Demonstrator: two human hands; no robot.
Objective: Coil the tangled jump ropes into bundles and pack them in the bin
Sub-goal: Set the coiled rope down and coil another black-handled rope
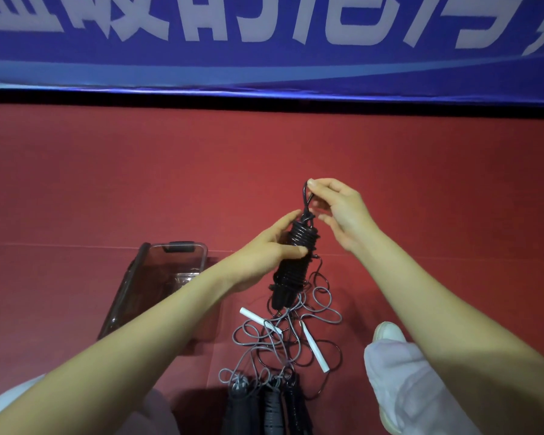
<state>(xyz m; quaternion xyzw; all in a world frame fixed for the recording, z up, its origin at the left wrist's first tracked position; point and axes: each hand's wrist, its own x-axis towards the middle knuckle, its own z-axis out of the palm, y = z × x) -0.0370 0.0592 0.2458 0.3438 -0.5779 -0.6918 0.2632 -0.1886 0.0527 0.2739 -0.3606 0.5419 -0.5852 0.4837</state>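
Left hand point(274, 248): clenched around the middle of the black jump rope bundle point(296, 265), thumb on the near side, fingers wrapped behind. The bundle is two black handles laid together with thin black cord wound round them in tight turns. I hold it in the air, tilted, its top leaning toward my right hand and its lower end pointing down over the floor.

Right hand point(341, 211): thumb and forefinger pinch the free black cord end point(307, 193), a short loop that stands up from the top of the bundle. The other fingers are loosely curled and hold nothing.

Below the bundle a tangle of thin grey and black cords point(299, 324) lies in loose loops on the red matted floor point(421, 183). Two slim white handles point(315, 349) lie in the tangle, both slanted. At the bottom edge several black foam-grip handles point(270, 403) lie side by side, cords running up from them into the tangle.

The smoky translucent plastic bin point(128, 285) sits on the floor to the left of the tangle, apart from it; my left forearm crosses its right side. Contents: cannot tell.

My white shoe point(388, 334) and pale trouser leg point(399, 387) are just right of the tangle. A blue banner with white lettering point(264, 58) runs along the far edge of the floor.
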